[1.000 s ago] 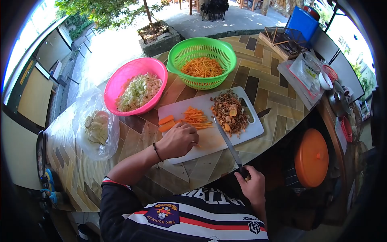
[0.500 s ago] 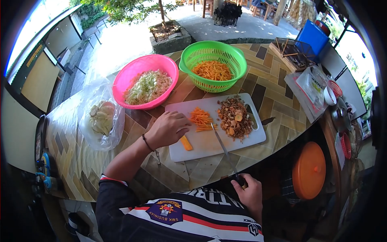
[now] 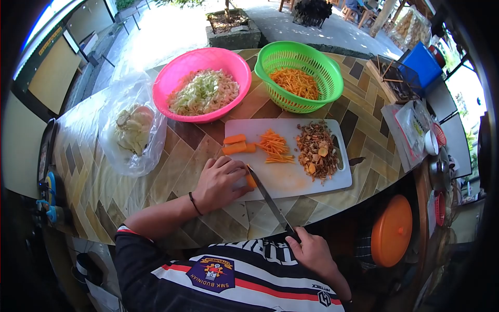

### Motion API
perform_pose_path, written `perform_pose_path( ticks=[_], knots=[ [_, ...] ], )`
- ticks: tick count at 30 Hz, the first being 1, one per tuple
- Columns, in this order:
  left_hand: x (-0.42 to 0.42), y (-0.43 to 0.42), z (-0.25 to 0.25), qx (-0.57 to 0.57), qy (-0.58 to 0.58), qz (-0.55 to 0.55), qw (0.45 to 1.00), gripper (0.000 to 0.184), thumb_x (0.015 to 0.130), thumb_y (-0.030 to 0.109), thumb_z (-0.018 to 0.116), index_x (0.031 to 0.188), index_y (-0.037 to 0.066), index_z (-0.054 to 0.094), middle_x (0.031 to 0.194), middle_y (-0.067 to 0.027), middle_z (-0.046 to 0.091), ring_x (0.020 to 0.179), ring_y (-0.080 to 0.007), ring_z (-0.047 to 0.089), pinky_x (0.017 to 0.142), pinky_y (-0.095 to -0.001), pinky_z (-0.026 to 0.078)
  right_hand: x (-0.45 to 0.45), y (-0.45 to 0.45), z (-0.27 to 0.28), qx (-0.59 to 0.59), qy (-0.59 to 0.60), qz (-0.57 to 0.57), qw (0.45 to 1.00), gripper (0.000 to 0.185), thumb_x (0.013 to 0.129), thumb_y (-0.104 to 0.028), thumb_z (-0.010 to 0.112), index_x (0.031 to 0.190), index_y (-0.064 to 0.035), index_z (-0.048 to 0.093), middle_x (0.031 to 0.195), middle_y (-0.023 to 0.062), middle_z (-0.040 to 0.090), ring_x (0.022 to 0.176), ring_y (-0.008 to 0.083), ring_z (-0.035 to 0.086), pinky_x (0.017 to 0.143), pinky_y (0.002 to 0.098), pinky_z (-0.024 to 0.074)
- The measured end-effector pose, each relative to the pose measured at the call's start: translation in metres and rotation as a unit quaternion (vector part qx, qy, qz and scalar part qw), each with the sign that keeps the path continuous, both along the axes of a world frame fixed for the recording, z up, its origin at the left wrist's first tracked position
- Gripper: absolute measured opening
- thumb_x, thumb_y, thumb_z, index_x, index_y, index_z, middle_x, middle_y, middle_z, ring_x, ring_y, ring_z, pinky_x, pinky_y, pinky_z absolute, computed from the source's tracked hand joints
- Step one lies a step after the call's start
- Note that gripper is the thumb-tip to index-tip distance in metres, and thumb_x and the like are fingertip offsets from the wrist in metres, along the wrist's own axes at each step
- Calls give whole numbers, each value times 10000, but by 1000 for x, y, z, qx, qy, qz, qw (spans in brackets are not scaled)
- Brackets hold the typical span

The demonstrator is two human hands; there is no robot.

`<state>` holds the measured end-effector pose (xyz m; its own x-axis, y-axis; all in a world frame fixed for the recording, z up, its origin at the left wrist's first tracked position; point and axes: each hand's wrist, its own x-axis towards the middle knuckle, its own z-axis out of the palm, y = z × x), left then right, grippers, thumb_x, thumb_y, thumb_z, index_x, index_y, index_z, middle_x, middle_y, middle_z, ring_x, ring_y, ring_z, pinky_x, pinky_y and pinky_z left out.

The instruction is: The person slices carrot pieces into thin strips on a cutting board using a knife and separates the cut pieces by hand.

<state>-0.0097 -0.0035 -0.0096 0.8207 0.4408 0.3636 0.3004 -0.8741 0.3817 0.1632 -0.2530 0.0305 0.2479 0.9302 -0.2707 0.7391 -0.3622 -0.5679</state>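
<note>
My left hand (image 3: 222,181) is closed over a carrot piece (image 3: 251,180) on the near left part of the white cutting board (image 3: 327,188). A long knife (image 3: 268,200), its handle in my right hand (image 3: 313,250), lies with the front of its blade beside that carrot piece at my left fingertips. Farther up the board are several carrot chunks (image 3: 240,145), partly hidden before by my hand. Thin carrot strips (image 3: 274,146) form a small pile in the middle. To the right sits a heap of brown and orange peelings and scraps (image 3: 317,151).
Behind the board stand a pink basin (image 3: 165,96) of shredded cabbage and a green colander (image 3: 331,86) of carrot strips. A plastic bag (image 3: 156,151) with cabbage lies left. An orange-lidded container (image 3: 392,231) is below the table's right edge.
My left hand has moved down and closed on the carrot piece. The knife has shifted left, its tip leaving the strips for that piece. Carrot chunks are now uncovered, and the view has shifted.
</note>
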Motion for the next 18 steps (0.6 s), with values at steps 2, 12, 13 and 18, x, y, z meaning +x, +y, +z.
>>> perform_pose_path(
  ticks=[2,12,13,18],
  knots=[
    [0,-1,-6,5,-32,8,999,301,727,325,790,946,144,690,1077,28,630,1008,-183,555,807,-360,412,-1,3,0,-10,-3,-6,1000,355,964,-354,551,1082,-21,581,719,198,668,657,403,657,567,486,522],
    [2,3,-9,-17,-42,20,999,323,668,306,828,932,168,702,1055,52,637,971,-177,562,812,-349,413,-10,18,24,-65,-50,-1,997,311,957,-322,559,1067,-32,569,654,189,648,582,399,645,516,496,518],
    [2,3,-9,-17,-40,21,999,325,668,306,827,935,168,701,1059,51,636,972,-177,562,812,-350,413,-12,19,25,-78,-60,2,995,312,958,-323,555,1073,-33,564,644,190,644,575,401,642,512,500,517],
    [2,2,-8,-25,-44,26,998,330,672,306,824,945,167,700,1066,48,630,973,-179,558,808,-353,411,-13,23,31,-128,-87,19,988,318,965,-333,536,1086,-38,541,597,190,624,544,412,630,490,511,511]
  ],
)
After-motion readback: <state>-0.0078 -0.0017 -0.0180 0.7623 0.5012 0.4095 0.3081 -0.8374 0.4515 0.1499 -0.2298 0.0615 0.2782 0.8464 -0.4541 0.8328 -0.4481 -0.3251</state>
